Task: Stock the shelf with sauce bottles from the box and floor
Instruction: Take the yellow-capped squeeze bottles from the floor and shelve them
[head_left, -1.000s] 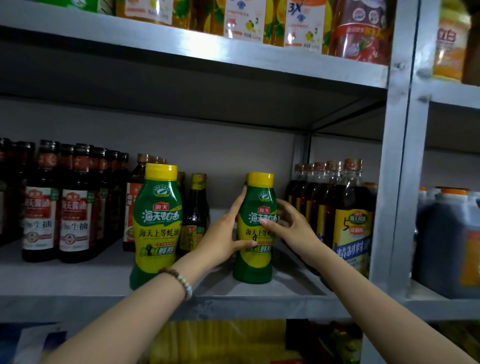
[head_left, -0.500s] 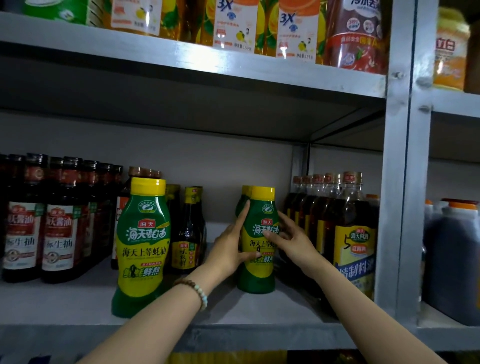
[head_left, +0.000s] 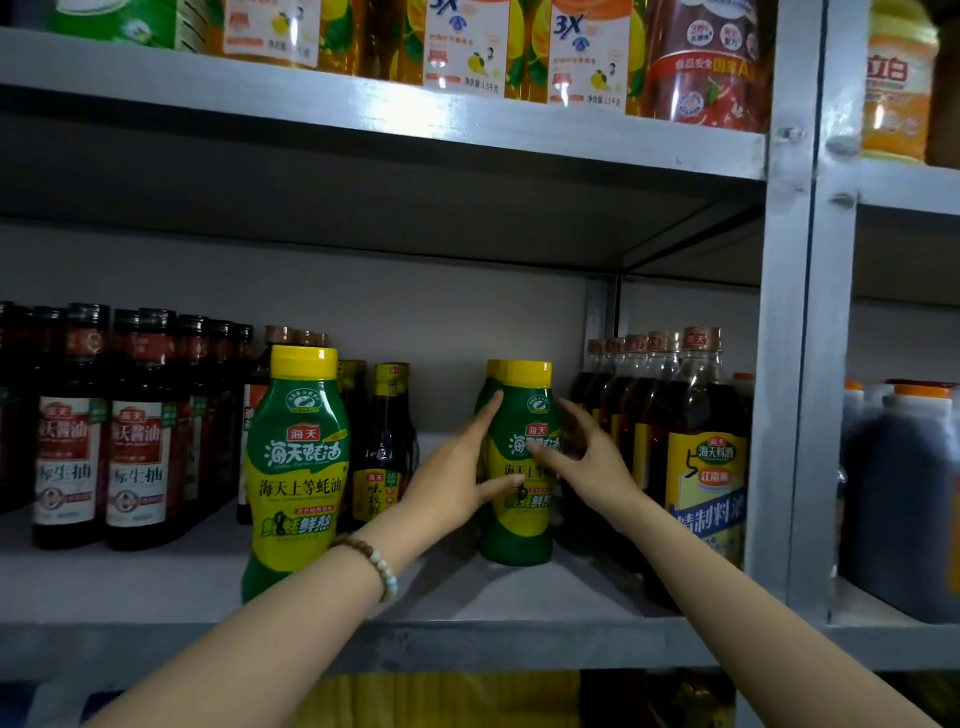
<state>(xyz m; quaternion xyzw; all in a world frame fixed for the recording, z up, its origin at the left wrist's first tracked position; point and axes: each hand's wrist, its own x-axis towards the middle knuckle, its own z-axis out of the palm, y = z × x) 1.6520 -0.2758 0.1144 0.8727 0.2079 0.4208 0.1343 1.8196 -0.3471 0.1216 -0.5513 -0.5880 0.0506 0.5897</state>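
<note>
Bottle: green sauce bottle (head_left: 519, 535), yellow cap, stood upright on the shelf (head_left: 467, 639), long axis vertical, label facing out.
Behind it: twin bottle (head_left: 492, 370) sat directly at its back, only cap & a sliver showing; touching or a hair apart, couldn't tell.
Direction: bottle lay straight ahead, between the two hands, w/ one hand on each flank.
L hand (head_left: 457, 473): released, fingers straight up the bottle's left side, thumb lying across the lower label; pressing rather than wrapped round.
R hand (head_left: 592, 457): released, fingers spread & loosely bent, thumb tip on the label; whether the other fingertips touched wasn't clear.
Nearer hand: L, w/ more contact on the bottle.
Right side: cooking-wine bottles (head_left: 701, 467) stood just beside the R hand, so little room there.
Front-left: spare green bottle (head_left: 296, 467) stood near the shelf edge, well apart.
Likely next: prob. a final nudge back or square-up, then both hands off.
</note>
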